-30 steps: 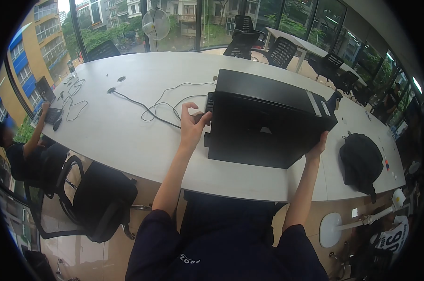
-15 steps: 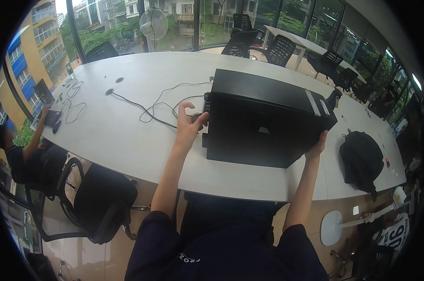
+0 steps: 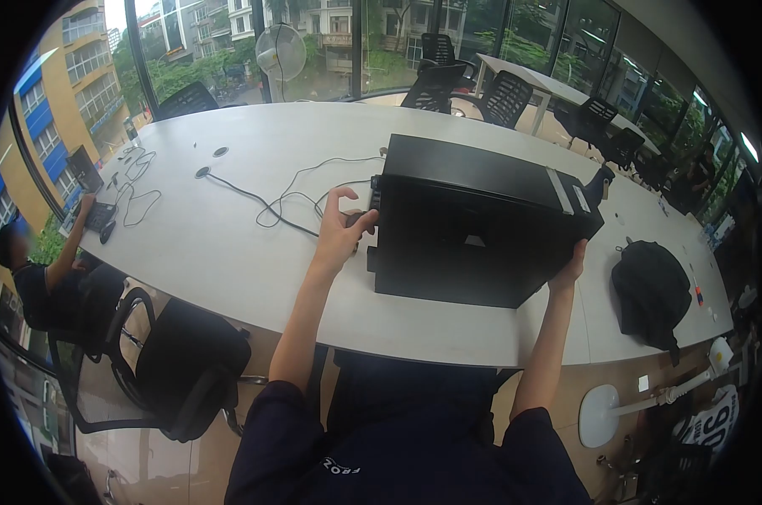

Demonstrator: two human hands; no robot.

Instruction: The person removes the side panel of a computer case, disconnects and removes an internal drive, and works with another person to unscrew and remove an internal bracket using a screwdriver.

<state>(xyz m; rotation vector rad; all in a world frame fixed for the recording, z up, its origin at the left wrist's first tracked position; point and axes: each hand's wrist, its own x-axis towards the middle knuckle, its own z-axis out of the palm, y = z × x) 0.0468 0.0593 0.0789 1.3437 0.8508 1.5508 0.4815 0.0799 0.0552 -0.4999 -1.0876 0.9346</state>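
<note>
A black computer tower [image 3: 473,227] stands on the white table [image 3: 229,202] in front of me, one broad side facing me. At its left end, where the ports are, my left hand [image 3: 340,240] is closed around the dark plug end of a black power cable [image 3: 244,195]. The fingers partly hide the plug, so I cannot tell whether it sits fully in the socket. Against the tower's lower right corner rests my right hand [image 3: 571,268], gripping its edge with the fingertips hidden behind the case.
A black backpack [image 3: 650,290] lies on the table to the right. At far left a seated person [image 3: 40,278] reaches to a keyboard [image 3: 101,215], beside a mouse [image 3: 107,231] and loose cables. An office chair [image 3: 187,362] stands at the near left edge.
The whole view has shifted slightly, so the scene sits a little lower. Both hands keep nearly the same places on the tower and the cable.
</note>
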